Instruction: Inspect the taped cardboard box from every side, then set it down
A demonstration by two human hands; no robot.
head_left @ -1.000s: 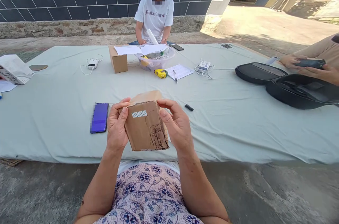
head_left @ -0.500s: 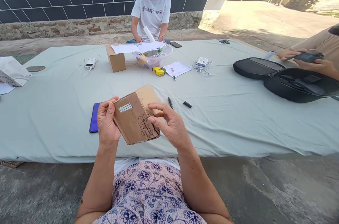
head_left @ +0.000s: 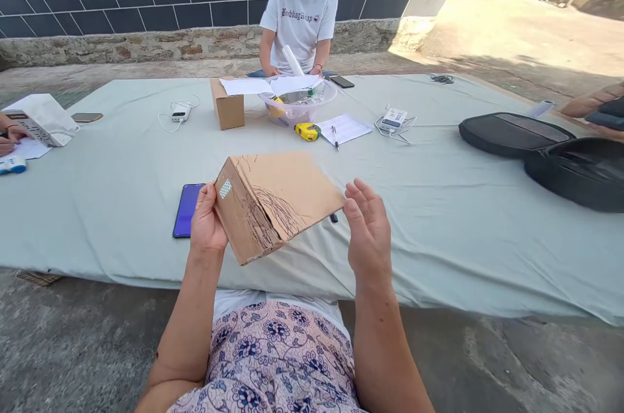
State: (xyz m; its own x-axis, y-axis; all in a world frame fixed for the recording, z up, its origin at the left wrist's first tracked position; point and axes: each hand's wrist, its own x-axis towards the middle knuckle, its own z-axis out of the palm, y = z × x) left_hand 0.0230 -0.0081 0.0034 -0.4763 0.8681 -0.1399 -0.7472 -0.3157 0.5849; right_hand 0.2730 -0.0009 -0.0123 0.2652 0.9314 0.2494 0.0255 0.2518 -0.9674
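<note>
My left hand [head_left: 207, 224] grips the left end of a brown cardboard box [head_left: 277, 198] with black pen drawing on it and a small white sticker on its end. The box is tilted, its long side facing up, held above the near edge of a pale green sheet [head_left: 121, 166]. My right hand [head_left: 368, 227] hovers just right of the box, fingers straight and together, palm toward the box, not touching it. A purple phone [head_left: 188, 208] lies on the sheet beside my left hand. A small black pen cap [head_left: 333, 218] shows under the box's right edge.
Across the sheet sits a person in a white T-shirt [head_left: 302, 16], behind a small cardboard box [head_left: 228, 105], a clear bowl [head_left: 298, 104], papers, a yellow tape measure [head_left: 307, 131] and a power bank [head_left: 394, 119]. An open black case [head_left: 541, 146] lies right. Another person's hand [head_left: 10, 136] is far left.
The box has turned from upright to lying sideways, its long face up. My right hand let go and moved off to the right. The camera view shifted slightly left.
</note>
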